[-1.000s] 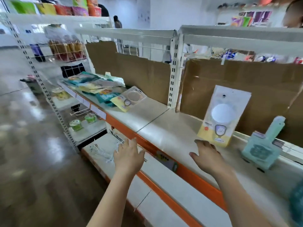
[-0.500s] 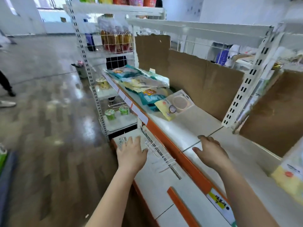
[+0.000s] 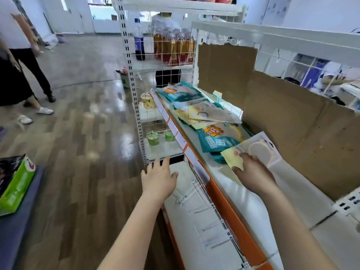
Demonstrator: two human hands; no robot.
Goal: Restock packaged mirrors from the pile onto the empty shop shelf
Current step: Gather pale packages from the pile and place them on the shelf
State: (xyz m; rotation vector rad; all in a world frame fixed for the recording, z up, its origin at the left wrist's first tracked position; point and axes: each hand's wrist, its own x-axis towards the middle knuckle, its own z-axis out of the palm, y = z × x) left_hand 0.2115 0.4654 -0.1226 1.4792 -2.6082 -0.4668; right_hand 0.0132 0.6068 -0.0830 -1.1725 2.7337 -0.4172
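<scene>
Left hand (image 3: 158,180) hovers, grip spread apart, over the lower shelf (image 3: 194,250). Right hand (image 3: 253,176) rests on the nearest mirror (image 3: 259,151) at the near end of the pile (image 3: 204,117) on the shelf (image 3: 292,191); I cannot tell whether its grip has closed. Most of the pile seems left to restock.

Single wide-angle view from the person's head, looking forward and down along the shop shelf (image 3: 296,184) on the right, close above the left hand (image 3: 158,179) and right hand (image 3: 253,175), glossy floor (image 3: 87,133) stretching away on the left, straight lines bowed at the edges
</scene>
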